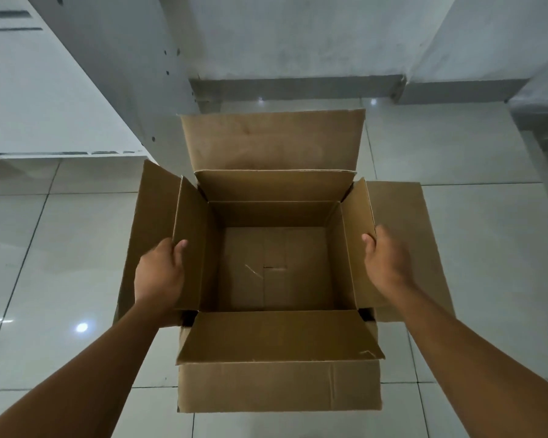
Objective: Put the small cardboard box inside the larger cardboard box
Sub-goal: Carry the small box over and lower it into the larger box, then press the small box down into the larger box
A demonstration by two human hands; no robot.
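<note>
The larger cardboard box (276,387) stands on the tiled floor with its flaps spread outward; its back flap stands up and its right flap lies flat. The small cardboard box (276,270) sits nested inside it, open at the top and empty, its floor visible. My left hand (159,273) grips the upper edge of the small box's left wall, thumb inside and fingers behind. My right hand (385,263) grips the right wall's edge the same way.
A glossy white tiled floor (472,248) surrounds the boxes. A white cabinet (60,90) stands at the left. Behind runs a pale wall with a grey skirting (298,86). A grey object (544,105) shows at the right edge.
</note>
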